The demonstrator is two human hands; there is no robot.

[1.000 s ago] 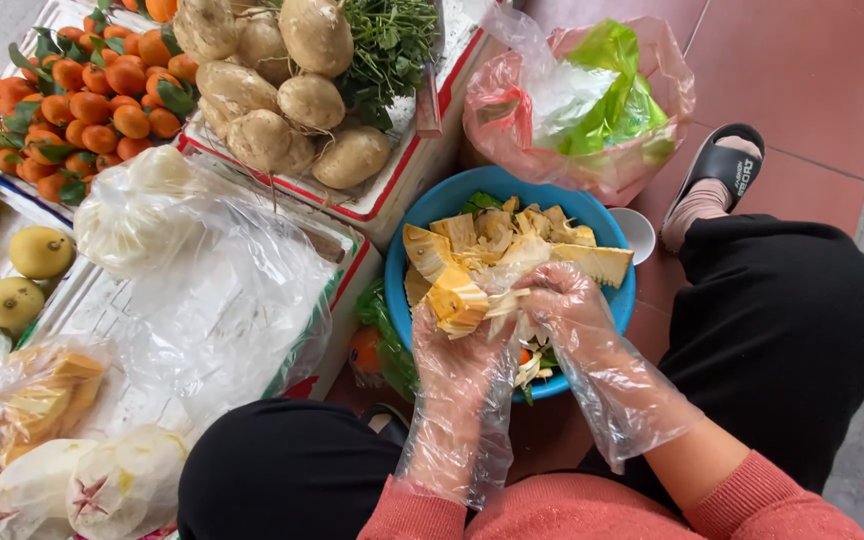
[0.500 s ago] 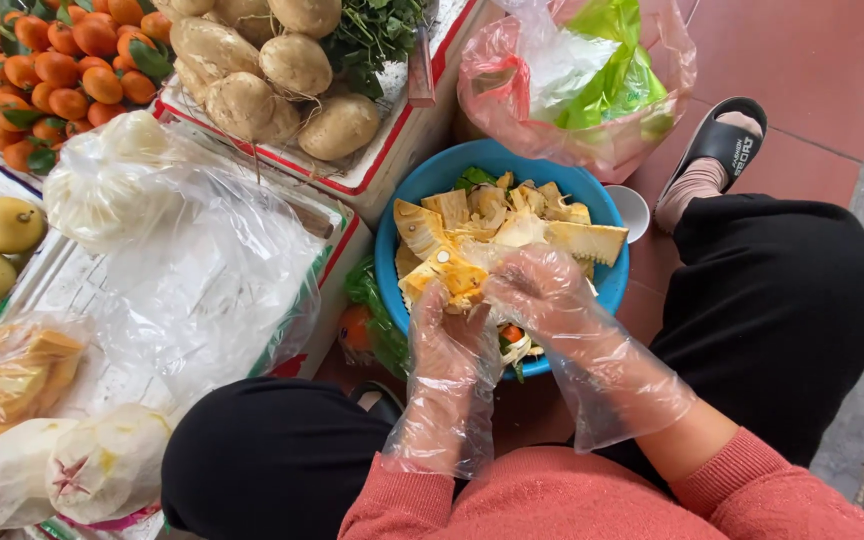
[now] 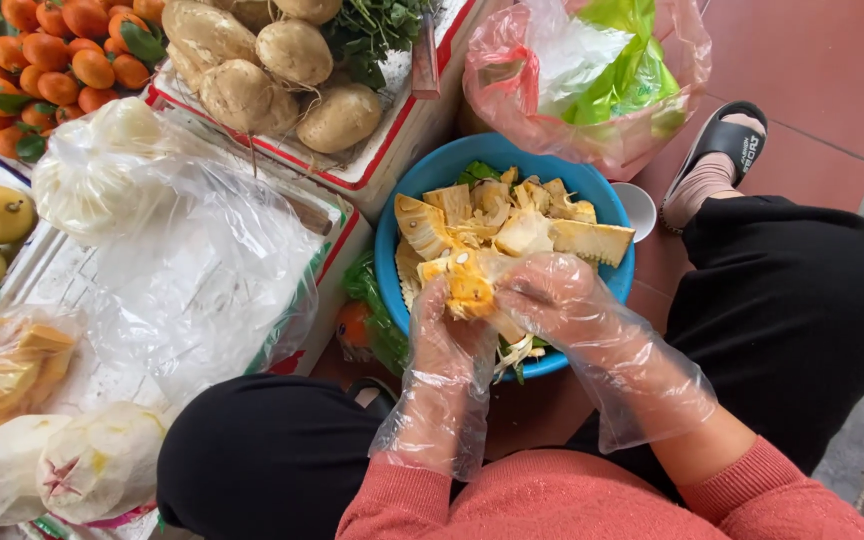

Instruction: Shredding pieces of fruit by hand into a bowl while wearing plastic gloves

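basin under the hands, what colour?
Blue: the basin rim shows clearly in the head view, with yellow fruit pieces inside.

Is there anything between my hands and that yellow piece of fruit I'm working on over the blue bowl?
Only the thin clear plastic gloves. Left hand and right hand both grip the yellow fruit piece directly.

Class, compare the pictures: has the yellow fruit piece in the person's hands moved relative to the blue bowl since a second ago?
Yes. The yellow fruit piece has drawn back toward the person, from over the middle of the blue bowl to its near rim, gripped by both gloved hands.
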